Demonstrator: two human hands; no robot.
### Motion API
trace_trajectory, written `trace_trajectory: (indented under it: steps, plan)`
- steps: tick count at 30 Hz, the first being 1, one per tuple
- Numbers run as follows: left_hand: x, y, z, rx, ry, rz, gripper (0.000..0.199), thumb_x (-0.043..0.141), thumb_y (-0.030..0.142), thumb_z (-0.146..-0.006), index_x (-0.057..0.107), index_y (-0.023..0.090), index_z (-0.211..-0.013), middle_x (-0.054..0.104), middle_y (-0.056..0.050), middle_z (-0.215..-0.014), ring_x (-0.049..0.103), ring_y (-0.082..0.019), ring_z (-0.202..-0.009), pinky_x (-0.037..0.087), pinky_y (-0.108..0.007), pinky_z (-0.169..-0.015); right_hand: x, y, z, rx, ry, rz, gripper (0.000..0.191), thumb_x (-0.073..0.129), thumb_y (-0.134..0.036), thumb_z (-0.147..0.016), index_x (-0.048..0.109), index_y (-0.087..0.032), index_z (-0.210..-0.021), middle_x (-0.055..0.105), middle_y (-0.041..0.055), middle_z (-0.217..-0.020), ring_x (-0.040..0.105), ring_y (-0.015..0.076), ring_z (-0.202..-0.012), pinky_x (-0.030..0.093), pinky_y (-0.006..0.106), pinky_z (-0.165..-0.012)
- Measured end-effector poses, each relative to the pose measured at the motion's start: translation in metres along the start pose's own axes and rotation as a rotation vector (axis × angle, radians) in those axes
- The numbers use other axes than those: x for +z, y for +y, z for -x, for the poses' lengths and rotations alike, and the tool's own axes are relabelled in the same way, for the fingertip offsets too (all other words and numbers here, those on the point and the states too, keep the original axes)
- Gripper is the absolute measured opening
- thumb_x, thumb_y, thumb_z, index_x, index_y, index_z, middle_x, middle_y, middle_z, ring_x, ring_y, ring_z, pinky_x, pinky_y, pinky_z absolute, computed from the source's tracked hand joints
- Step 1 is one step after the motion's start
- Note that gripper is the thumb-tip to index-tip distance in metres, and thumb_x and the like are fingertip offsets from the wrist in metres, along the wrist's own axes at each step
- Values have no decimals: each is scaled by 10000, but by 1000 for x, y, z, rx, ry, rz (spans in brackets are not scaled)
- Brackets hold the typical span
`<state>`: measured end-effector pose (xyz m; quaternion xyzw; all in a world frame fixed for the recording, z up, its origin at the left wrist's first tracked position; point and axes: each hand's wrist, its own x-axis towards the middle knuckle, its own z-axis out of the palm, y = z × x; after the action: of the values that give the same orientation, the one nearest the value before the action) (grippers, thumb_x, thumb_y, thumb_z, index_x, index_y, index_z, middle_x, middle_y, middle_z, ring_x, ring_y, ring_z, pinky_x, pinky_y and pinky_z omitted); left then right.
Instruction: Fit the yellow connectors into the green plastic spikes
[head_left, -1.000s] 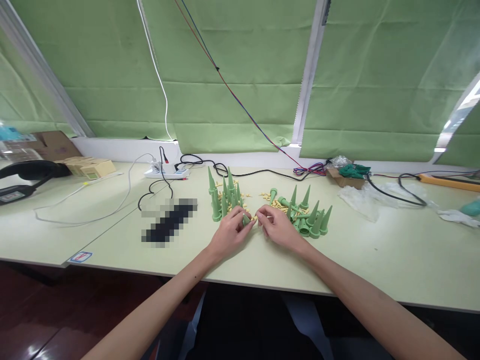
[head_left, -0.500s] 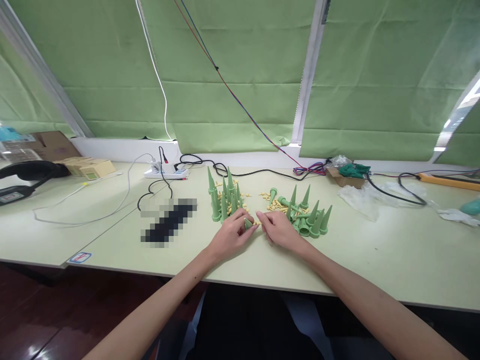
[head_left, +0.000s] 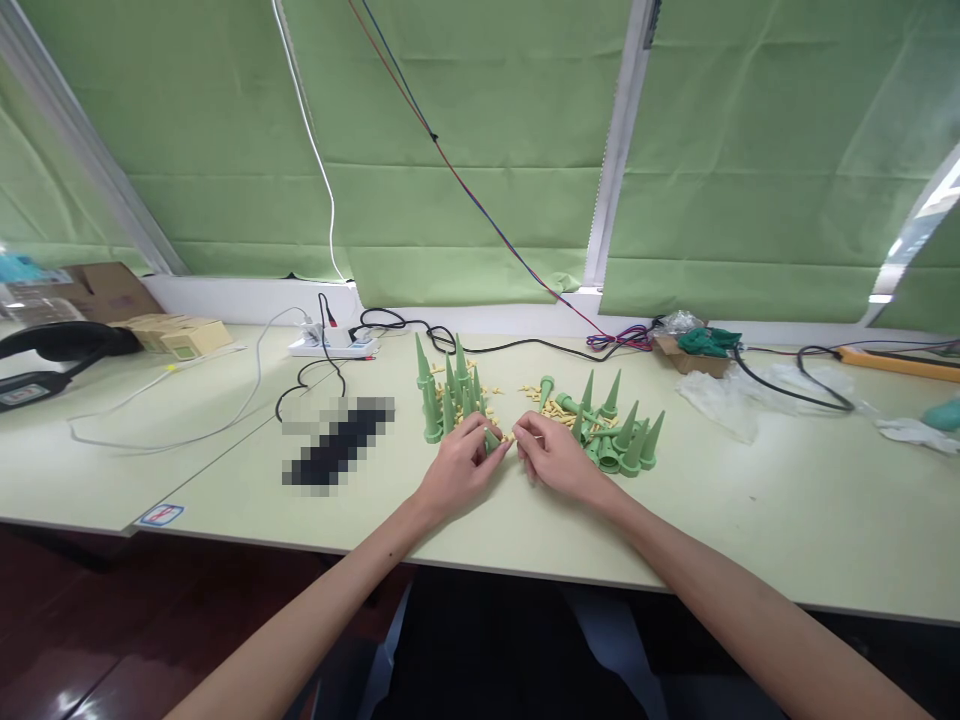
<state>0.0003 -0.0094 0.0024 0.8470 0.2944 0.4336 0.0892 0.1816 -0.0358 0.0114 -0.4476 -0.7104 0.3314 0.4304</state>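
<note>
My left hand (head_left: pixel 461 465) is closed around a green cone-shaped plastic spike (head_left: pixel 491 440), which shows between thumb and fingers. Close beside it, the fingers of my right hand (head_left: pixel 553 455) are pinched together. A small yellow plastic piece (head_left: pixel 508 437) shows where the fingertips of both hands meet; the right fingertips seem to grip it, partly hidden. Behind my left hand stand several green spikes (head_left: pixel 448 405), points up, with yellow pieces among them. Past my right hand is a looser group of green spikes (head_left: pixel 630 440), some upright and some lying, around a heap of yellow pieces (head_left: pixel 553 410).
A power strip (head_left: pixel 330 345) with cables lies by the back wall. A blurred dark patch (head_left: pixel 341 445) is on the table at left. Small yellow boxes (head_left: pixel 195 338) stand farther left. At back right are a cardboard box (head_left: pixel 690 360) and clear plastic bags (head_left: pixel 724 400).
Both hands have shifted slightly. The fingertips of my right hand have curled in more, and the green spike in my left hand has tilted a little.
</note>
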Motion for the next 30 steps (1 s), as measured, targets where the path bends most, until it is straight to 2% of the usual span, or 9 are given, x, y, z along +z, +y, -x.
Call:
trace_trajectory:
  steps: [5, 9, 12, 15, 20, 24, 30]
  plan:
    - [-1, 1, 1, 20, -50, 27, 125, 536, 264, -925, 581, 165, -862, 564, -37, -909, 441, -54, -566, 393, -208, -500, -2, -4, 0, 9, 16, 134, 366, 390, -392, -988, 407, -222, -664, 475, -65, -454, 509, 123, -397, 446, 279, -570]
    - [-1, 1, 2, 19, -84, 32, 126, 532, 268, -927, 574, 169, -859, 567, -39, -928, 449, -53, -568, 401, -210, -512, -2, -6, 0, 41, 4, 179, 495, 353, -448, -997, 382, -220, -558, 432, -57, -370, 471, 120, -376, 453, 285, -623]
    - [-1, 2, 1, 21, -74, 35, 122, 535, 263, -924, 576, 168, -859, 569, -38, -931, 447, -49, -562, 399, -207, -505, -2, -5, 0, 51, 18, 163, 499, 340, -473, -996, 407, -219, -571, 444, -55, -373, 490, 124, -381, 452, 279, -609]
    - [0, 1, 1, 14, -41, 24, 117, 540, 261, -921, 583, 167, -867, 570, -34, -917, 433, -46, -543, 392, -210, -496, -1, -4, 0, 31, 45, 114, 412, 364, -462, -990, 414, -223, -658, 485, -63, -429, 516, 126, -388, 448, 269, -568]
    - [0, -1, 1, 10, 8, -4, 118, 549, 261, -917, 589, 165, -860, 578, -32, -917, 415, -38, -513, 383, -215, -479, 0, -4, 1, 37, -6, -19, 275, 379, -431, -983, 447, -232, -806, 546, -60, -587, 523, 113, -397, 424, 242, -453]
    - [0, 0, 0, 16, -5, 7, 117, 550, 262, -916, 591, 166, -864, 572, -28, -907, 423, -40, -520, 388, -213, -480, 1, -3, 0, 16, -5, -10, 286, 379, -396, -987, 435, -224, -764, 532, -62, -581, 520, 101, -397, 423, 231, -462]
    - [-1, 2, 2, 28, -66, 33, 128, 531, 277, -926, 589, 173, -878, 569, -42, -924, 463, -59, -572, 417, -216, -517, -1, -4, 1, 21, 3, 120, 432, 355, -434, -998, 421, -218, -630, 473, -60, -404, 504, 116, -375, 450, 250, -548]
